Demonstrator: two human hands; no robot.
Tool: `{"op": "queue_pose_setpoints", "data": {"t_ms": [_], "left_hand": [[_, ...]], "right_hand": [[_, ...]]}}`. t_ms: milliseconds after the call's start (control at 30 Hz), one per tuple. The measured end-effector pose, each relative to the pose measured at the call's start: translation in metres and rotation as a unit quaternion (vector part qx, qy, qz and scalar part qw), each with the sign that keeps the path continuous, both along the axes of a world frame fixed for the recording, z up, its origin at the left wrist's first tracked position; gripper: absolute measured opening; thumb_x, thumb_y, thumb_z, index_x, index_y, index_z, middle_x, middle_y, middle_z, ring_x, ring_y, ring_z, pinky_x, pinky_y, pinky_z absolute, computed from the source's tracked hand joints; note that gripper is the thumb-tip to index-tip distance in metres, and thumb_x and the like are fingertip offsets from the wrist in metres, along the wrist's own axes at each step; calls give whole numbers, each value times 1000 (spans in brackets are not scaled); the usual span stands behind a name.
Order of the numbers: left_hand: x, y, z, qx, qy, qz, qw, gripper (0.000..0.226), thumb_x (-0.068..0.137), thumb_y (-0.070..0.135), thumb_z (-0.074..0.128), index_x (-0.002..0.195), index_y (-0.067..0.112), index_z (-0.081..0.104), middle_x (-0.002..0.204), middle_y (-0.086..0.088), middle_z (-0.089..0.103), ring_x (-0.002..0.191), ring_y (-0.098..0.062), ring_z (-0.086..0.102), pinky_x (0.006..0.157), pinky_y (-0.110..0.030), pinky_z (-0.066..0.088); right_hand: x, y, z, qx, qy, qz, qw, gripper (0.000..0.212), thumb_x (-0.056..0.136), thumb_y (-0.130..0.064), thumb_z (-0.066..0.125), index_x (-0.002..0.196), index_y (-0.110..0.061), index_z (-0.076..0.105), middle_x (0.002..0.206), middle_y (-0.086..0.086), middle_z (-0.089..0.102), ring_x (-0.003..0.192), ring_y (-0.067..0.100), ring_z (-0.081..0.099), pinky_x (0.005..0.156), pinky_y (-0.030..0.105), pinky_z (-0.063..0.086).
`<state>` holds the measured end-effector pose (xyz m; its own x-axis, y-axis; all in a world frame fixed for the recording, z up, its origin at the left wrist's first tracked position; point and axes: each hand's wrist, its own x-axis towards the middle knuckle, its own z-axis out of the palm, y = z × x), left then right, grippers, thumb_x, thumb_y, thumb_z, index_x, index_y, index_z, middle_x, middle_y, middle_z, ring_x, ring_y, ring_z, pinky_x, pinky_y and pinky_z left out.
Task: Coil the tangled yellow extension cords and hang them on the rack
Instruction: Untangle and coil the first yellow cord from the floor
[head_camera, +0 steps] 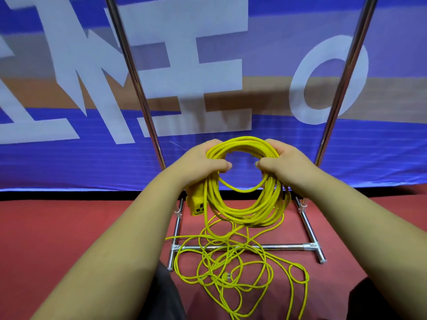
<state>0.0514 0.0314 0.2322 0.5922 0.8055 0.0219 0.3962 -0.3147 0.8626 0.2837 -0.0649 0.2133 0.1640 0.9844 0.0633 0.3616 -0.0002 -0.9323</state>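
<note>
The left hand (203,161) has its fingers curled over the top left of the coiled yellow extension cord (242,214), with the thumb hooked through the ring from the inside. The right hand (285,161) grips the top right of the same coil in the same way, so the two thumbs almost face each other across the hole. The bundle of many loops hangs down from both fists, held up off the floor in front of the rack (134,75). A yellow socket block (196,204) dangles below the left wrist against the coil's left side, its outlets facing the person.

From the bottom of the coil, strands drop to the loose cord (233,269), a tangle of loops sprawled on the red carpet (69,227) directly beneath the hands. The tangle lies across the rack's lower crossbar (288,246) and spreads back between the person's dark-clad knees (166,296). A small pale fitting sits in the middle of it, too small to make out.

The rack's two shiny uprights rise on either side of the hands, the left one passing just behind the left hand, and its foot rails rest on the carpet. Behind everything hangs a blue banner (69,162) with big white letters and an orange band.
</note>
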Motion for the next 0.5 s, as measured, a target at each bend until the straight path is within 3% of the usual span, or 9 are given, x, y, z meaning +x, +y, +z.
{"op": "queue_pose_setpoints", "data": {"t_ms": [67, 167, 233, 300, 433, 500], "left_hand": [[-3, -4, 5, 51, 33, 12, 998, 16, 82, 28, 80, 93, 24, 70, 75, 1, 66, 71, -14, 63, 73, -40, 55], [-6, -16, 15, 87, 40, 26, 995, 17, 79, 27, 79, 92, 26, 68, 79, -4, 71, 74, -20, 70, 75, -45, 59], [-9, -23, 23, 84, 13, 34, 996, 26, 81, 13, 74, 101, 28, 67, 81, -5, 73, 75, -20, 73, 74, -40, 61], [-14, -27, 35, 71, -12, 64, 995, 21, 82, 5, 67, 96, 22, 69, 72, -9, 70, 65, -20, 69, 68, -39, 58], [-32, -19, 65, 58, -55, 135, 988, 15, 73, 16, 67, 87, 19, 72, 62, -6, 62, 60, -21, 59, 63, -39, 51], [-42, -15, 85, 64, -74, 151, 984, 14, 73, 19, 70, 86, 19, 74, 62, -3, 61, 61, -21, 58, 64, -41, 50]], "right_hand": [[-7, -2, 5, 5, 8, -1, 1000, 13, 87, -2, 67, 96, -13, 66, 66, 7, 58, 54, 17, 55, 52, 29, 47], [-17, -4, 14, 7, -5, -5, 1000, 13, 86, -4, 68, 89, -17, 68, 63, 5, 61, 53, 16, 57, 53, 30, 47], [-23, -4, 25, 8, -21, -10, 1000, 11, 85, -8, 71, 88, -19, 70, 62, 3, 64, 52, 15, 57, 56, 32, 47], [-29, -3, 39, 16, -24, -6, 1000, 11, 85, -11, 75, 90, -20, 72, 63, 2, 66, 52, 14, 57, 58, 33, 47], [-46, 0, 82, 52, -67, 34, 996, 34, 81, -8, 74, 105, -31, 68, 80, 1, 74, 61, 14, 64, 60, 37, 54], [-55, 3, 108, 66, -125, 46, 989, 35, 79, -7, 71, 104, -31, 66, 79, 0, 73, 60, 15, 66, 59, 39, 57]]}}
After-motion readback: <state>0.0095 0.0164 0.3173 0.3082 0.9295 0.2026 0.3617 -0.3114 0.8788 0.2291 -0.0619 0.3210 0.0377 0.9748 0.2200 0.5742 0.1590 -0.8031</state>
